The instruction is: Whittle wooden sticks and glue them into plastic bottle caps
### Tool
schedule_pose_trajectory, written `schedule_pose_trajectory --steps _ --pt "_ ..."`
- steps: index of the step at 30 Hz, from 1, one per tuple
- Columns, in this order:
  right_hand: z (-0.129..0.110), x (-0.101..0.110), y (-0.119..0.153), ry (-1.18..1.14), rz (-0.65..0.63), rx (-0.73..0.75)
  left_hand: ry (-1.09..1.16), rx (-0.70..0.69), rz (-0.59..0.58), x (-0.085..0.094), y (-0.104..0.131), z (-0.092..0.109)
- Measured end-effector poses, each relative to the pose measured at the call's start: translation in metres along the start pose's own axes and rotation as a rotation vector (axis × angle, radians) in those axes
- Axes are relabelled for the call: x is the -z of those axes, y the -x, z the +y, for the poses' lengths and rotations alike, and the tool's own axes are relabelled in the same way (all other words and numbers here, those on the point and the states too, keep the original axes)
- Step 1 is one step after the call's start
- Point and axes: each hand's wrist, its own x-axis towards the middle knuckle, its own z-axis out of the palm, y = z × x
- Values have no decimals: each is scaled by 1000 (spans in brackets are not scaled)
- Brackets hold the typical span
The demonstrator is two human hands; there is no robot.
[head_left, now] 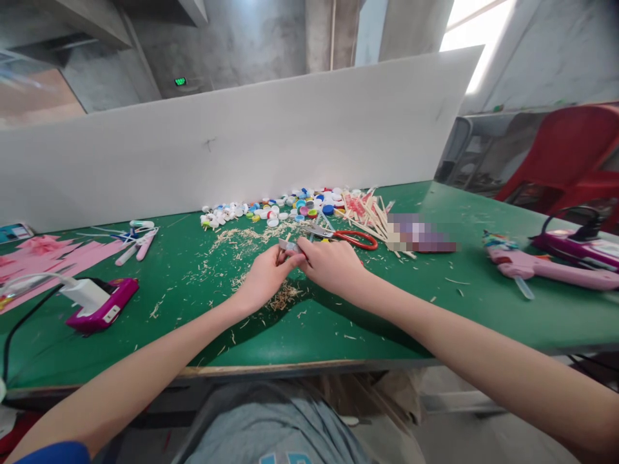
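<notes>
Both my hands meet over the middle of the green table. My left hand is closed, its fingertips pinched around one end of a small greyish blade-like piece. My right hand is closed too, with its fingers at the other side of the same piece, touching my left fingertips. What else lies between the fingers is hidden. Below and behind the hands are wood shavings. Red-handled scissors lie just beyond my right hand, beside a pile of wooden sticks.
Bottle caps line the white board. On the left are pink sheets, a glue gun and a purple power strip. On the right lie a pink glue gun, another power strip and a blurred dark object.
</notes>
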Motion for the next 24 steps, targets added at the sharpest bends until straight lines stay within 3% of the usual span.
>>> schedule_pose_trajectory --steps 10,24 --pt "-5 0 2 13 35 -68 -122 -14 94 0 -3 -3" --pt "-10 -4 4 24 0 -108 -75 70 31 -2 -2 -1"
